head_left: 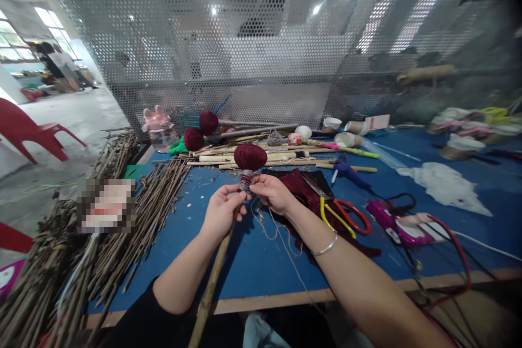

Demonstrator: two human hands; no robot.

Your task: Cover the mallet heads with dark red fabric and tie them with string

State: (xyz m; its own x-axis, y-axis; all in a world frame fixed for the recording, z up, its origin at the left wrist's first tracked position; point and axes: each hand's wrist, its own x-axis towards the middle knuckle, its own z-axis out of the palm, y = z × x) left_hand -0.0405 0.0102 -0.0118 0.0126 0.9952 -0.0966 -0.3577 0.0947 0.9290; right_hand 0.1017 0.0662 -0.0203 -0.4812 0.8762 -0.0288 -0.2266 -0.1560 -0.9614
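You hold a long, rough brown wooden stick upright at a slant in front of you, its top bearing a rounded dark-red head that looks covered in fabric or yarn. The fingers of your left hand are clamped on the stick just below the grey cord wraps. Your right hand is at the right side of that neck, thumb and fingertips close together; whether they grip the thin loose grey cord you cannot tell from here. The work in hand looks like binding or tidying the neck, and keeping the wraps snug would call for a firm left hold and even tension on the cord. The head is full and smooth, broader than the neck, where grey turns band the dark red. It sits over the middle of the blue worktop, while the stick crosses the near edge, left of centre, its lower end out of view. Loose cord hangs in loops below your right hand. To the right, scissors with yellow and red handles lie on dark-red cloth, near a blue glue gun.
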